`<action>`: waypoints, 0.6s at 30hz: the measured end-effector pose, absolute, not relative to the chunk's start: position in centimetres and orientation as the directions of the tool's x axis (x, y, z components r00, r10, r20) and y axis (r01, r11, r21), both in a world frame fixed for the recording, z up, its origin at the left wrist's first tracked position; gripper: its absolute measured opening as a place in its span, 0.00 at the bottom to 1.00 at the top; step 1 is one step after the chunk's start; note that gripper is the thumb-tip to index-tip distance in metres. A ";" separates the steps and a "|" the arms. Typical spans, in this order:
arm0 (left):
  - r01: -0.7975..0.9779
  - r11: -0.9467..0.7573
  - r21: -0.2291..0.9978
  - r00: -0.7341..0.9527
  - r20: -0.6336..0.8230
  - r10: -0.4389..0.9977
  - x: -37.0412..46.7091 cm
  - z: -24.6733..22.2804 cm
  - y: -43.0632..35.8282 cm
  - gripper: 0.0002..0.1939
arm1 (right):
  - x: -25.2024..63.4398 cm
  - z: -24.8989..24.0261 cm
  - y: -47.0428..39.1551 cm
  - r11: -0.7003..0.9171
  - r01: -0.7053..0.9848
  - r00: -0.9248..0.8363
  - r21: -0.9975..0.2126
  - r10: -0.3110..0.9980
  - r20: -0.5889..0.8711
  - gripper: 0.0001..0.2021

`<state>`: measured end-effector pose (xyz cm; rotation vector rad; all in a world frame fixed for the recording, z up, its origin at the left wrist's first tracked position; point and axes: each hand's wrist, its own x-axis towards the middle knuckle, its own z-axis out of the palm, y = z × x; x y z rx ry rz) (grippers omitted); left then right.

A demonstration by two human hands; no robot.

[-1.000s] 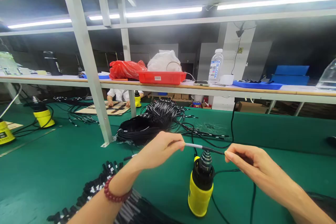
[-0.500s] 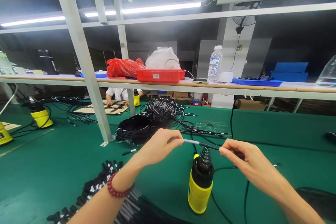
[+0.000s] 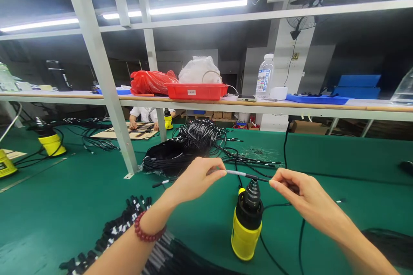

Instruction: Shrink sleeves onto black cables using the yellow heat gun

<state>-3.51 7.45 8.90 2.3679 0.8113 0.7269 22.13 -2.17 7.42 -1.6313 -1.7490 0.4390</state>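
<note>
Cable (image 3: 248,175) in fingertip pinch of left hand (image 3: 199,180) and right hand (image 3: 298,190), apparently above nozzle (image 3: 252,196).

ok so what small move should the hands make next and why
Perhaps turn the cable slightly in place, so another side faces the coiled nozzle of the yellow tool: left hand and right hand hold it stretched, its black section apparently just over the nozzle.

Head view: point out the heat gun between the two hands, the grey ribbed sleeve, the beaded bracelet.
Heat gun (image 3: 247,233): head view, on its yellow body.
Grey ribbed sleeve (image 3: 235,172): head view, on its exposed stretch.
Beaded bracelet (image 3: 147,237): head view, on its lower beads.
</note>
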 end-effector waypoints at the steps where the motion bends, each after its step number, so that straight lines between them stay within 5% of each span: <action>1: 0.382 -0.678 0.628 0.676 0.311 0.668 -3.5 8.9 7.5 0.12 | 22.1 7.4 -2.2 0.159 0.731 0.032 -0.663 0.963 0.267 0.19; 18: 0.386 -0.746 0.543 0.671 0.389 0.631 -3.5 9.1 7.7 0.14 | 22.6 6.9 -1.9 0.125 0.741 0.019 -0.660 0.978 0.206 0.22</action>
